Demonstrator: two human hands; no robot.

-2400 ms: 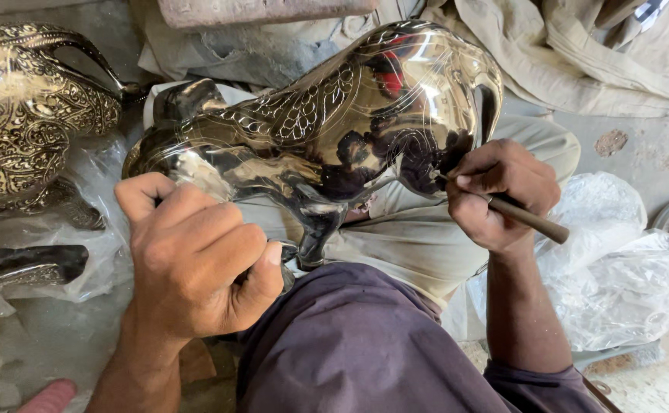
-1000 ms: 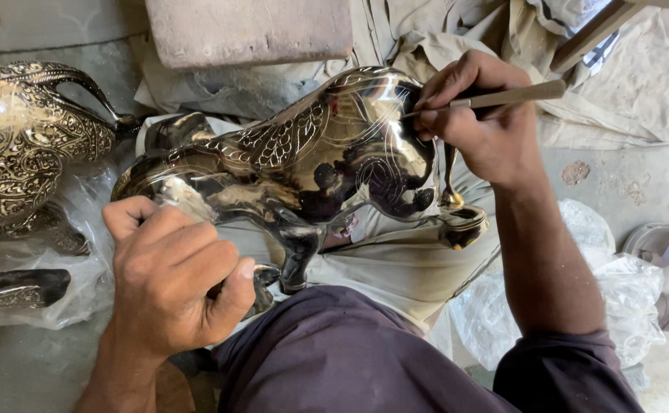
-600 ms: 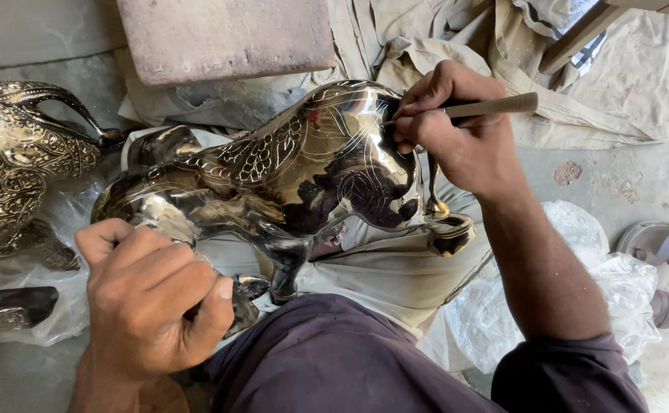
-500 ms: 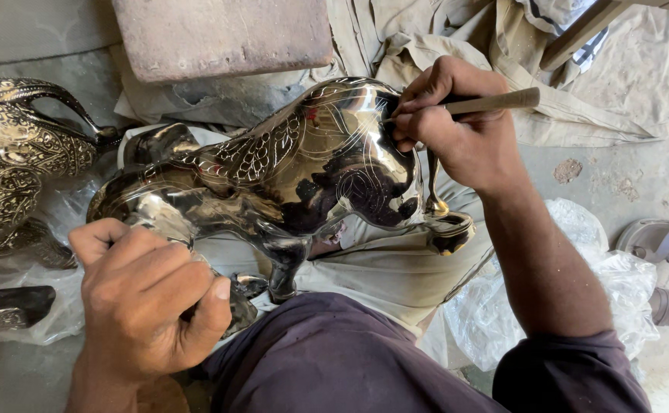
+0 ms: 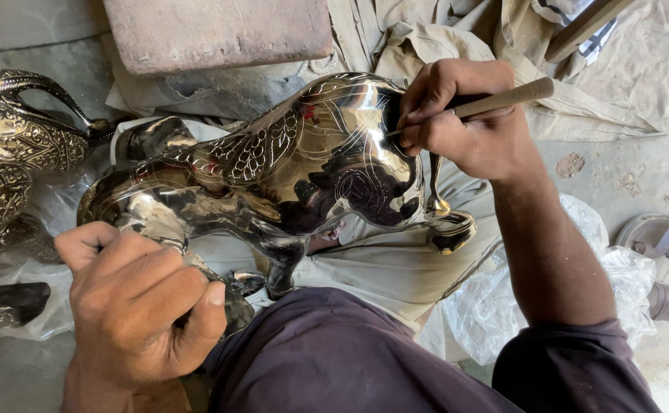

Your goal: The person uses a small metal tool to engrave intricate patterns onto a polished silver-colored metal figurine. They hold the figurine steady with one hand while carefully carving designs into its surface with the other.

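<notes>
Barely moved, right hand (image 5: 464, 126) pinching graver (image 5: 502, 99) on horse (image 5: 296, 168), left hand (image 5: 139, 306) clenching leg.

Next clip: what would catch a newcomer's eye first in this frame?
The mirror-bright metal animal figure lying across the person's lap at centre, its flank engraved with fine patterns. The right hand presses a wooden-handled tool to the figure's upper right curve, while the left hand grips one of its legs at lower left. A second engraved metal piece sits at the left edge.

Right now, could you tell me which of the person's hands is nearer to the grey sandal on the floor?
Right. The right hand, holding a wooden-handled tool, is left of the sandal; the left hand grips the metal horse far across.
</notes>
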